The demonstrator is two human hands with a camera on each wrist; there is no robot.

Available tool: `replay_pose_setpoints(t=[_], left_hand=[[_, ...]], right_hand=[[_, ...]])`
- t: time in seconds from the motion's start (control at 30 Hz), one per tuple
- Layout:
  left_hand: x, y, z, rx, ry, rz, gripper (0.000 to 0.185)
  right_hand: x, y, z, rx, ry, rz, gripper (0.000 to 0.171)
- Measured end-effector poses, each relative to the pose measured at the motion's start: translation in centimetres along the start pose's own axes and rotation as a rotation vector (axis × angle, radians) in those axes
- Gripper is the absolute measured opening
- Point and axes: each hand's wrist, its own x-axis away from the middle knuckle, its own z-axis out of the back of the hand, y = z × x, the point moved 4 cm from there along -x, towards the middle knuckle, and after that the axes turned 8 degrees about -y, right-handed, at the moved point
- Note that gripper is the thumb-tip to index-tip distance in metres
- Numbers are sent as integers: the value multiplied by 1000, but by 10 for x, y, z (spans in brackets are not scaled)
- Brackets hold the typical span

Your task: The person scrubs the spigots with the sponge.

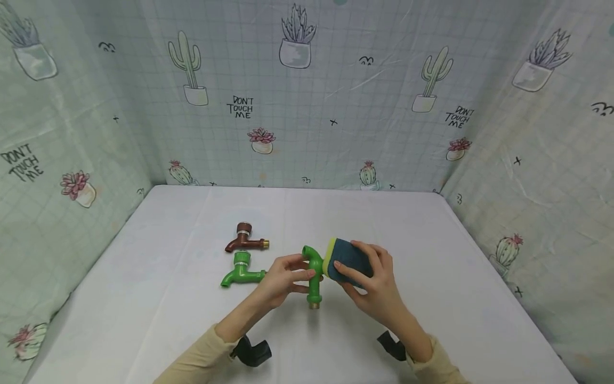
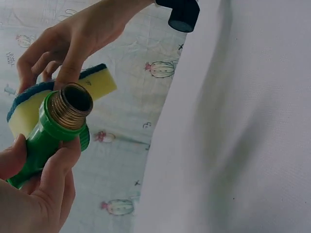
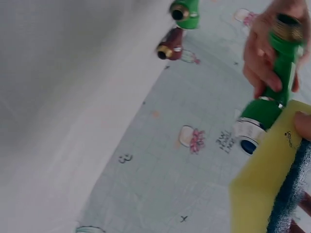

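Note:
My left hand (image 1: 283, 278) grips a green tap (image 1: 314, 285) by its body above the table. The tap's brass threaded end (image 2: 68, 108) points down in the head view, and its curved spout is at the top. My right hand (image 1: 379, 285) holds a sponge (image 1: 352, 262) with a yellow soft side (image 3: 265, 170) and a dark blue scouring side. The yellow side faces the tap, right at its handle side in the head view. Left fingers cover part of the tap's body.
On the white table (image 1: 144, 298), left of the hands, lie a second green tap (image 1: 241, 274) and, behind it, a brown tap (image 1: 243, 240). Black wrist devices (image 1: 254, 352) show below both forearms. A cactus-print cloth (image 1: 307, 106) stands around the back and sides.

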Motion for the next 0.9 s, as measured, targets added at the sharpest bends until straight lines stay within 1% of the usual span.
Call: replay_pose_setpoints(t=[0.07, 0.17, 0.23, 0.3, 0.43, 0.53, 0.67, 0.77, 0.9], left_hand=[[0, 0, 1, 73, 17, 27, 47], [2, 2, 1, 165, 37, 59, 50], [3, 3, 1, 197, 48, 70, 50], [3, 5, 1, 207, 60, 74, 51], [4, 7, 3, 188, 70, 78, 50], [4, 4, 3, 151, 29, 96, 49], [4, 0, 1, 75, -22, 135, 50], [7, 1, -1, 16, -22, 153, 53], [9, 2, -3, -1, -50, 159, 55]], right_hand=[[3, -2, -2, 24, 37, 44, 28], [7, -3, -4, 40, 71, 86, 26], [8, -4, -5, 40, 85, 104, 25], [9, -5, -6, 43, 93, 119, 24], [10, -5, -6, 52, 101, 144, 23], [10, -6, -4, 61, 117, 163, 23], [8, -5, -1, 90, 154, 181, 21], [9, -5, 0, 111, 164, 186, 20], [12, -4, 0, 128, 171, 201, 20]])
